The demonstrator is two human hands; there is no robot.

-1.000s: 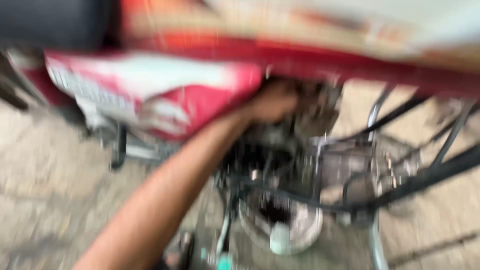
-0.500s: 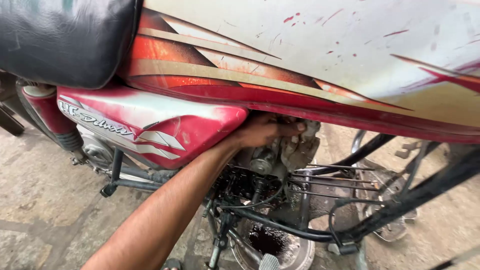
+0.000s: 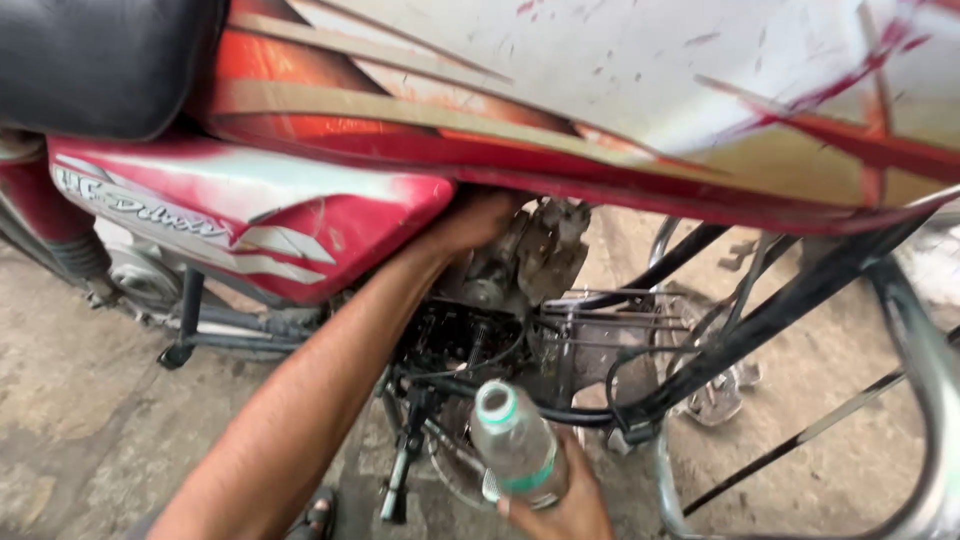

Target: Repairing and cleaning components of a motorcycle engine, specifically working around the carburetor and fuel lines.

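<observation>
- A person is looking down at the side of a red motorcycle (image 3: 300,215) standing on a concrete floor (image 3: 70,400).
- The left hand (image 3: 470,222) is reaching far in under the fuel tank (image 3: 640,90), touching the grimy engine parts (image 3: 530,255); its fingers are hidden, so I cannot tell whether they are clenched or loose.
- The right hand (image 3: 560,510), near the bottom edge, is gripping 1 clear plastic bottle (image 3: 515,440) with a green label band, its open mouth pointing up.
- The bottle is sitting just near of the exposed engine, between the left forearm and the black frame tubes (image 3: 780,310).
- The black seat (image 3: 100,60) is filling the far left corner.
</observation>
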